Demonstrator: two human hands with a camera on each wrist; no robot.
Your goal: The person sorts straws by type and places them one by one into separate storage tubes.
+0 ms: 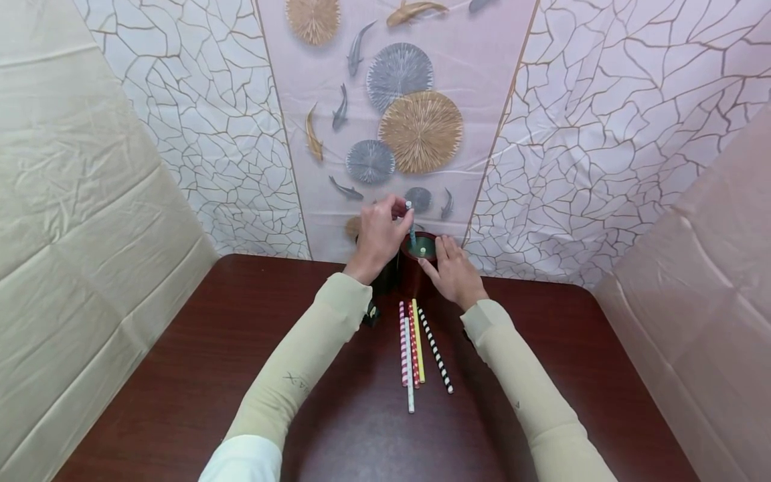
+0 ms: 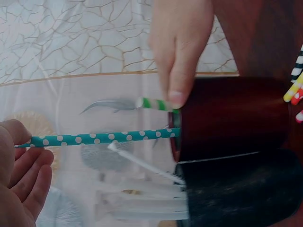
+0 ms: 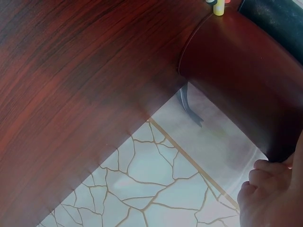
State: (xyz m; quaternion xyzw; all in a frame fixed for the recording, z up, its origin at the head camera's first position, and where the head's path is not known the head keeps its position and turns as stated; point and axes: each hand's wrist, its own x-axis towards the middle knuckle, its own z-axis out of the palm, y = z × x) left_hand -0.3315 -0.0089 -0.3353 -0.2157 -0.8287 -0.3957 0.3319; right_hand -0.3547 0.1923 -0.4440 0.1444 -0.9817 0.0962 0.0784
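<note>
My left hand [image 1: 381, 231] pinches the top of a teal straw with white dots [image 2: 94, 139]. The straw's lower end is inside a dark red-brown cup [image 1: 415, 278], below the rim. A green-and-white striped straw [image 2: 152, 103] also stands in that cup. My right hand [image 1: 456, 271] holds the cup at its rim, thumb on the near side and fingers along the right. In the right wrist view, the cup's side [image 3: 241, 71] shows, with curled fingers [image 3: 267, 182] at its mouth.
Left of the cup stands a black container [image 2: 241, 189] with white, thin items [image 2: 147, 205] sticking out. Nearer on the table lie a pink-striped straw [image 1: 403, 348], a pale one [image 1: 410, 381], a red dotted one, a yellow one [image 1: 419, 348] and a black-and-white one [image 1: 436, 351]. A patterned cloth hangs behind.
</note>
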